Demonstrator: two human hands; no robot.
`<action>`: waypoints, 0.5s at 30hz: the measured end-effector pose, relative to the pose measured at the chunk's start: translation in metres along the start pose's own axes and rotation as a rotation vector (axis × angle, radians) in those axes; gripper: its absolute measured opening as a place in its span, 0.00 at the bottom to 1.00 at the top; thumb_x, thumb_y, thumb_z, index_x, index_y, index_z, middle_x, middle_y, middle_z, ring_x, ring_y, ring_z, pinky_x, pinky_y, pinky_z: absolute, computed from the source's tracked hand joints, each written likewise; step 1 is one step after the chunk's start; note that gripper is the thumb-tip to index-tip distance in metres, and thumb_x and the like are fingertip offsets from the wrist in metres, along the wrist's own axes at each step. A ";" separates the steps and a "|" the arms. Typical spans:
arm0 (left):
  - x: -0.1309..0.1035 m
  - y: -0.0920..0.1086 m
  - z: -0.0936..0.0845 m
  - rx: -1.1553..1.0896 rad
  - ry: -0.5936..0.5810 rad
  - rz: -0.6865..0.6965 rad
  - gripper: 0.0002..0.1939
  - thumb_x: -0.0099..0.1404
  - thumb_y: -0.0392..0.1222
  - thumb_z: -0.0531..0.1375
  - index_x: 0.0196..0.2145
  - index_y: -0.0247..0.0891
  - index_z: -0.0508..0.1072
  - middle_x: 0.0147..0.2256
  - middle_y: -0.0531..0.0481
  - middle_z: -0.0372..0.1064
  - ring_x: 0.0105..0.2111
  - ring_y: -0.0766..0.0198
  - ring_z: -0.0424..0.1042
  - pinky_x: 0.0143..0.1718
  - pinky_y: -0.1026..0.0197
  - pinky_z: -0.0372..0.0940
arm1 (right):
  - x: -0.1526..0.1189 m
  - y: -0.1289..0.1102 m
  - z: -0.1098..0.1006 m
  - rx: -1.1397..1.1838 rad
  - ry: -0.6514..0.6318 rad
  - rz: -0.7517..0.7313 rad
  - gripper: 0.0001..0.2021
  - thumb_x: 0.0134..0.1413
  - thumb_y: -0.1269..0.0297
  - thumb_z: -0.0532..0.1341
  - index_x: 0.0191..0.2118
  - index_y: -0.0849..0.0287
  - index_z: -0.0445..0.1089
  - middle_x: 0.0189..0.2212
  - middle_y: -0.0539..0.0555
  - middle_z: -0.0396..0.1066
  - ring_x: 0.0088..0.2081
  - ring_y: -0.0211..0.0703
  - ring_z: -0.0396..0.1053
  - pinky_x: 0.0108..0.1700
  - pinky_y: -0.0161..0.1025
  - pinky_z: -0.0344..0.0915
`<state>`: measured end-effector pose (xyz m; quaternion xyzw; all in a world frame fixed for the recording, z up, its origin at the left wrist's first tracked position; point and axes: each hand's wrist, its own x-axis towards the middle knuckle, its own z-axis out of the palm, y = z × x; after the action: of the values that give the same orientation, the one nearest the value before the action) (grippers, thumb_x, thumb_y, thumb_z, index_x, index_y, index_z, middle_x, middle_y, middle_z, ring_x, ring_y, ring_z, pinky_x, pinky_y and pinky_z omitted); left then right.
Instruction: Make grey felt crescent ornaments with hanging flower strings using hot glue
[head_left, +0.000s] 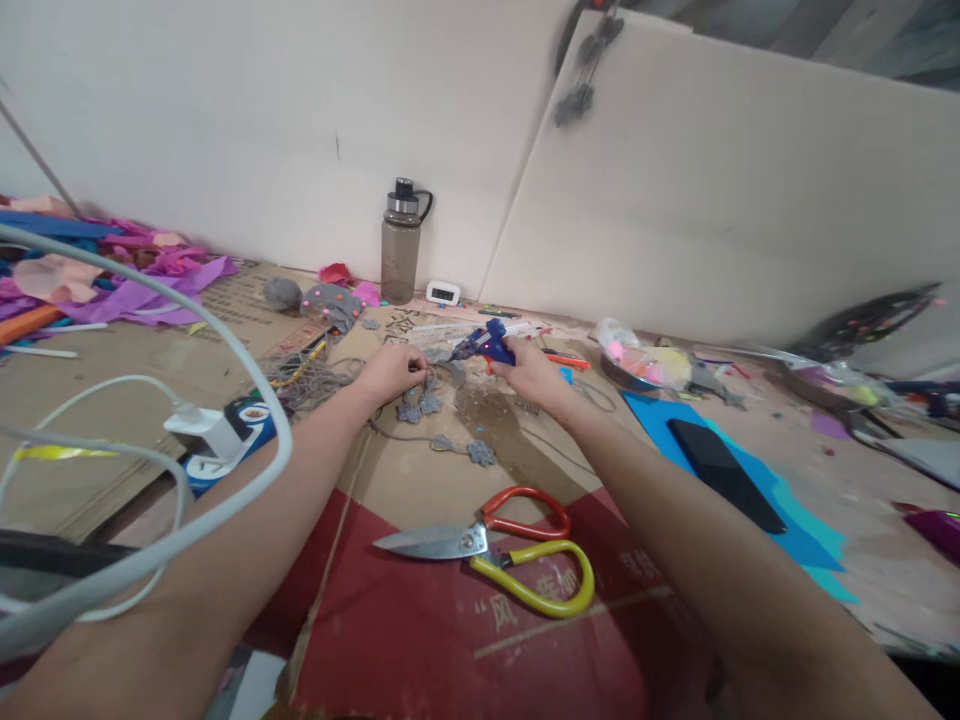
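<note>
My right hand [532, 368] is wrapped around a blue glue gun [491, 342], its nozzle pointing left. Across from it, the fingers of my left hand [396, 372] are pinched together on a grey string with small grey flower-like pieces. Several of those grey flower pieces [420, 405] hang or lie just below the fingers. Near the nozzle is a flat grey scrap [448, 370]. Another grey flower [481, 453] lies on a cord closer to me. Scissors [480, 545] with one red and one yellow handle rest slightly open on the cardboard [420, 640].
A bottle [400, 245] and a small white digital display [442, 293] stand by the wall. Tangled grey cord [322, 378], a charger [206, 430] and white cables lie left. To the right are a bowl [628, 378], blue paper [652, 425] and a black phone [724, 472].
</note>
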<state>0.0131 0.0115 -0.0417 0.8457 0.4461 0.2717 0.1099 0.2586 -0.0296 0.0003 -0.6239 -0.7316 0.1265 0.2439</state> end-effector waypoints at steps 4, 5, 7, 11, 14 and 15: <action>0.000 0.000 0.000 0.017 -0.007 0.003 0.08 0.56 0.41 0.58 0.26 0.38 0.76 0.37 0.47 0.77 0.37 0.59 0.73 0.42 0.59 0.64 | 0.000 -0.008 -0.001 -0.087 -0.018 -0.061 0.13 0.51 0.63 0.59 0.43 0.60 0.67 0.37 0.58 0.72 0.36 0.47 0.67 0.39 0.39 0.61; 0.000 0.000 0.000 0.017 -0.006 0.005 0.08 0.56 0.41 0.58 0.26 0.38 0.76 0.38 0.47 0.77 0.38 0.59 0.73 0.43 0.59 0.64 | 0.001 -0.010 -0.001 -0.089 -0.027 -0.060 0.12 0.51 0.63 0.58 0.43 0.60 0.67 0.36 0.58 0.72 0.36 0.47 0.67 0.39 0.40 0.61; 0.000 0.000 0.000 0.006 0.000 0.005 0.08 0.56 0.42 0.58 0.25 0.38 0.76 0.37 0.48 0.77 0.38 0.59 0.73 0.43 0.59 0.64 | 0.002 -0.011 0.000 -0.067 -0.039 -0.049 0.12 0.51 0.63 0.58 0.42 0.60 0.67 0.36 0.58 0.72 0.36 0.47 0.67 0.39 0.39 0.61; 0.000 -0.001 0.000 -0.101 0.012 -0.050 0.08 0.55 0.43 0.59 0.25 0.38 0.76 0.36 0.48 0.77 0.38 0.59 0.73 0.42 0.60 0.65 | 0.005 -0.013 0.005 0.044 -0.019 0.004 0.15 0.49 0.65 0.59 0.45 0.61 0.66 0.40 0.58 0.72 0.37 0.45 0.67 0.40 0.39 0.61; 0.000 -0.003 -0.001 -0.212 0.021 -0.098 0.07 0.55 0.42 0.59 0.25 0.38 0.75 0.36 0.50 0.77 0.38 0.61 0.73 0.42 0.61 0.65 | 0.006 -0.012 0.010 0.157 -0.014 0.059 0.14 0.48 0.66 0.59 0.44 0.62 0.66 0.35 0.56 0.72 0.33 0.42 0.66 0.37 0.37 0.62; 0.000 -0.003 -0.001 -0.226 0.025 -0.100 0.07 0.55 0.42 0.59 0.25 0.38 0.75 0.36 0.50 0.77 0.38 0.61 0.73 0.42 0.61 0.65 | 0.006 -0.010 0.012 0.208 -0.018 0.079 0.13 0.48 0.66 0.59 0.42 0.61 0.67 0.32 0.54 0.71 0.31 0.40 0.65 0.35 0.36 0.62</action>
<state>0.0101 0.0129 -0.0424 0.8012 0.4556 0.3247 0.2123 0.2436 -0.0243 -0.0034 -0.6225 -0.6915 0.2169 0.2954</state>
